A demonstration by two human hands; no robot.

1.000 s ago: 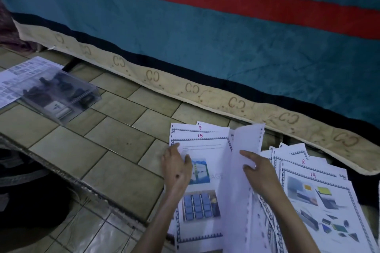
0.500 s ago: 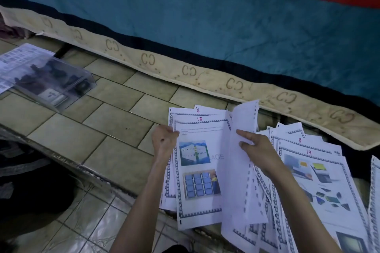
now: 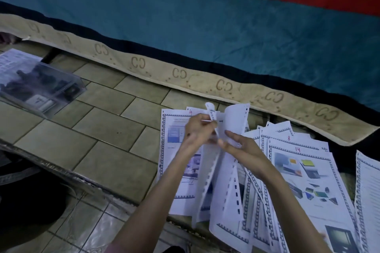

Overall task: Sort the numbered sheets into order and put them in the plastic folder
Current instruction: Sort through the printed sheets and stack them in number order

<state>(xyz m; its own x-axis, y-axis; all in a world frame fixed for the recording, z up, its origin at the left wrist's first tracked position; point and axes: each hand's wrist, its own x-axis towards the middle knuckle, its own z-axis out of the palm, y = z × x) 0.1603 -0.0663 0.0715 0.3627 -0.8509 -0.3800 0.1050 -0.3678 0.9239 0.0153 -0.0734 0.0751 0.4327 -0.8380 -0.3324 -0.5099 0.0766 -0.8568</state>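
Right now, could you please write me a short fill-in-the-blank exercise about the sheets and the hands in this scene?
1. The flat sheet right of the right hand bears the red number ____.
2. The sheet tucked just behind it is numbered ____.
3. The left hand covers part of the sheet numbered ____.
4. The clear plastic box rests on the ____ floor.

Missing words: 14; 8; 4; tiled

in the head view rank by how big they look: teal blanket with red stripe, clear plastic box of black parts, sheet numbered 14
1. Teal blanket with red stripe, by far.
2. Sheet numbered 14.
3. Clear plastic box of black parts; it lies farther from the camera, so 2 and 3 are unsure.
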